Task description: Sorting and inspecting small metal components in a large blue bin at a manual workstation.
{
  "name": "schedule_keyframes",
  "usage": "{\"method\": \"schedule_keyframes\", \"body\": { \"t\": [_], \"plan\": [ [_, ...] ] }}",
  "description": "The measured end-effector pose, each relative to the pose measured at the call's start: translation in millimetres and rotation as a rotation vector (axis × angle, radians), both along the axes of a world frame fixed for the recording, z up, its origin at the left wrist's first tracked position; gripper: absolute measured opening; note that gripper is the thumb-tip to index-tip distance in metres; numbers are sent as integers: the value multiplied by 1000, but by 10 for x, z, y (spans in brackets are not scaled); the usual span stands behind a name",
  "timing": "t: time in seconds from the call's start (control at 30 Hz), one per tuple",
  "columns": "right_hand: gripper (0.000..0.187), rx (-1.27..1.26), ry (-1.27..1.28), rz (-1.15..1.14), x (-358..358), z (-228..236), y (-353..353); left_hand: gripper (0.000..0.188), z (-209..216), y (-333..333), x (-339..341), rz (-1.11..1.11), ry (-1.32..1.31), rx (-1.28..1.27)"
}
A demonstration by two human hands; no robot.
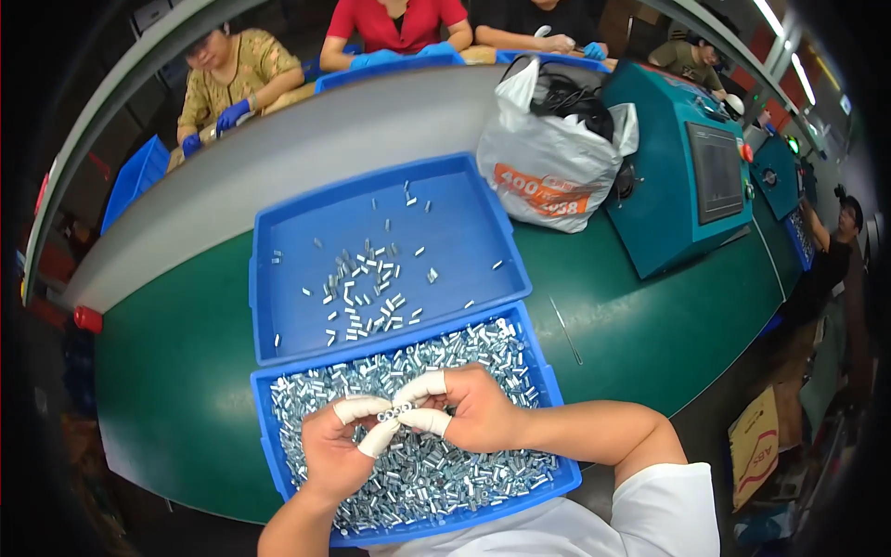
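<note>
Left hand (336, 449), right hand (483, 414): both pinched on a row of short silver metal tubes (394, 412) | lower centre of frame, above a rectangular blue plastic tray (565, 475) | probably light, rigid, slippery; best squeezed at row's outer ends

Short silvery metal tubes (445, 475) lie in one rectangular blue plastic tray (270, 442), before another rectangular blue plastic tray (325, 221).

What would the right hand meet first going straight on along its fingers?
The right hand would first meet the small metal pieces in its pinch, then probably the left hand; exact depth is unclear.
</note>
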State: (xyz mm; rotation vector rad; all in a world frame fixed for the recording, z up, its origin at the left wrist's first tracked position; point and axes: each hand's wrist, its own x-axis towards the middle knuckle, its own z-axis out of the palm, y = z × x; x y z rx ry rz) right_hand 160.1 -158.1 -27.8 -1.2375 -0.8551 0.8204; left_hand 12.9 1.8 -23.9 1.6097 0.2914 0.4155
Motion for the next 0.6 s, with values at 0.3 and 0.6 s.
{"method": "schedule_keyframes", "body": {
  "t": [0.3, 0.6],
  "plan": [
    [17, -105, -55, 20, 51, 141, 8, 22, 153, 121, 92, -56, 30, 90],
    [22, -96, 15, 111, 104, 91, -76, 24, 192, 141, 42, -168, 50, 62]
  ]
}}
